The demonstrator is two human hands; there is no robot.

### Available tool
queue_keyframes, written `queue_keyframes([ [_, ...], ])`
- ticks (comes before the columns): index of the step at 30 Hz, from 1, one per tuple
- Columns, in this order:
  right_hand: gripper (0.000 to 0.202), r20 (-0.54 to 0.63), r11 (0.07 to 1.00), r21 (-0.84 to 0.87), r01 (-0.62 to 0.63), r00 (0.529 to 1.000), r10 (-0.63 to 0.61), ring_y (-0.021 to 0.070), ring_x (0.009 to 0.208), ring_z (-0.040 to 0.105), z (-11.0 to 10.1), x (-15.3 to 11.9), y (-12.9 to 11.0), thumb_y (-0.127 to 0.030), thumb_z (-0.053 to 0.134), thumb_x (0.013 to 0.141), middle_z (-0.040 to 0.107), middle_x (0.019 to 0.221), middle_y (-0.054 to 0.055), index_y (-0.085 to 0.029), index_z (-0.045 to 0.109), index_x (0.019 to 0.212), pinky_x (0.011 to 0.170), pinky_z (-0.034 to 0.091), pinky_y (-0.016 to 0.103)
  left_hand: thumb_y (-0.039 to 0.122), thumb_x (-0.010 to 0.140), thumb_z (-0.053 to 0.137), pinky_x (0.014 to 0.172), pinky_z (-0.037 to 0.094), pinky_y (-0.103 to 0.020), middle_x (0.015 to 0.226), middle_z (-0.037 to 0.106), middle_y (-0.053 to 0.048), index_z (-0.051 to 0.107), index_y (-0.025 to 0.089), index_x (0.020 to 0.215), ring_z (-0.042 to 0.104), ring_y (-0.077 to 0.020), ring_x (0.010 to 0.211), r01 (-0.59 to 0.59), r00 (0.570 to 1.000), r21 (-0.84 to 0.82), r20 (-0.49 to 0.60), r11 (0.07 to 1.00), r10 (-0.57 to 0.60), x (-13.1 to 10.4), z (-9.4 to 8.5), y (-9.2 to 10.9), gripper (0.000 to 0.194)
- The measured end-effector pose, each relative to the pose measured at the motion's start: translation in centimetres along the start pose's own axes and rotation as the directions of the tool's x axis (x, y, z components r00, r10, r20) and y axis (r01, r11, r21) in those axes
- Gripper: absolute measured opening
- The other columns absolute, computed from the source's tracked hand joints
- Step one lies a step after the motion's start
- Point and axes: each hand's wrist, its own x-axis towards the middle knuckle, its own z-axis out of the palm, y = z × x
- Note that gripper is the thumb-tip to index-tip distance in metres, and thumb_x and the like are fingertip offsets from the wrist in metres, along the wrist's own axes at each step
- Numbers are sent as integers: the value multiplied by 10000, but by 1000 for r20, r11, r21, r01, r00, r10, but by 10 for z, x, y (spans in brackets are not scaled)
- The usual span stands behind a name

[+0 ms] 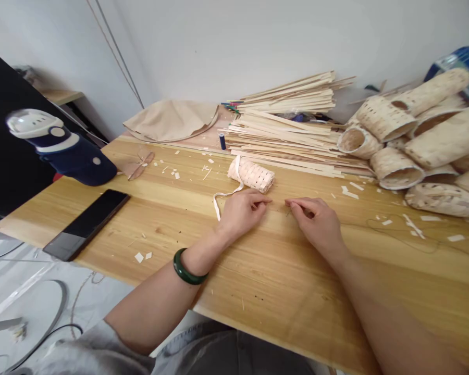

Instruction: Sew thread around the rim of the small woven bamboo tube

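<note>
My left hand (245,211) is closed in a pinch just below a small woven cylinder (254,176); what its fingers hold, if anything, is too small to make out. A white ribbon (239,177) wraps round the cylinder, and its loose end trails behind my left wrist. Opposite, my right hand (316,221) also pinches, with fingertips together near a thin dark thread (369,226) that runs across the wood to the right. What sits between those fingertips is too fine to tell. A narrow gap separates the two hands.
Wood strips (281,135) lie in piles at the back beside a blue thread spool (222,141). Woven tubes (398,169) are stacked at right. A phone (88,224), a dark blue bottle (76,156) and tan cloth (172,121) are on the left part of the table (273,281).
</note>
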Motion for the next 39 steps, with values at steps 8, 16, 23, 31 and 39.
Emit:
queue_keyframes([
  [8,280,-205,995,13,99,974,-94,229,809,655,-5,5,-4,-328,516,900,759,921,89,-181,750,942,620,511,336,165,876,603,777,578,-248,1054,784,-56,776,188,1043,734,-171,889,-3,997,-154,-75,988,-9,-3,-33,22,241],
  [16,266,-222,992,-24,124,967,-126,224,788,655,-2,5,3,-328,506,893,756,883,58,-202,740,902,706,540,354,126,880,564,1072,466,-376,1246,696,-137,717,120,1177,625,-264,1196,400,866,301,-433,866,-250,-9,-128,-53,334],
  [23,233,-225,965,-82,250,938,-263,208,707,643,-2,4,1,-296,512,917,743,850,61,-201,724,909,700,527,350,76,857,547,1141,332,-475,1375,560,-233,624,82,1259,443,-344,1368,642,724,353,-572,680,-387,-5,-184,-128,410],
  [31,221,-205,968,-94,232,947,-247,235,738,651,-2,3,3,-306,513,920,740,837,62,-216,714,902,675,527,370,223,879,627,1020,431,-437,1281,611,-198,645,121,1181,563,-331,1226,710,611,157,-620,686,-491,-6,-196,-145,319],
  [39,200,-235,956,-41,290,927,-291,227,744,657,-2,3,-3,-268,527,935,740,856,74,-189,710,920,711,540,388,162,867,563,846,574,-331,985,704,-132,662,50,1140,677,-206,919,534,580,-351,-510,769,-635,-16,-198,-106,311],
])
